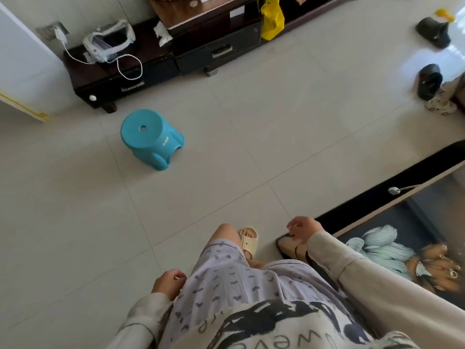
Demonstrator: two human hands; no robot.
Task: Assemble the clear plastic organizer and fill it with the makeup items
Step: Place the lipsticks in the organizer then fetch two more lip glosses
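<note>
Pale floor tiles are running out under your feet, and you are standing on them with one beige slipper (247, 240) showing ahead of your patterned shorts. At the bottom left of the frame, your left grip (168, 283) is hanging by your hip, fingers loosely curled and holding nothing I can make out. Your right grip (303, 233), just right of centre low in the frame, is reaching out a little from your side with its fingers relaxed and likewise empty. It is hovering over the near corner of the glass-topped bench (427, 212). I judge both arms are hanging free because you are carrying nothing to work with yet.

Neither the clear organizer nor any makeup item is showing anywhere in view, so you are probably looking for them.

Further out, left of centre, a blue stool (151, 138) is standing upright on open floor, likely waiting as a seat. Beyond it, along the top of the frame, a dark low cabinet (191, 55) is carrying a white cable (128, 66), and a yellow bag (271, 18) is hanging against it.
</note>
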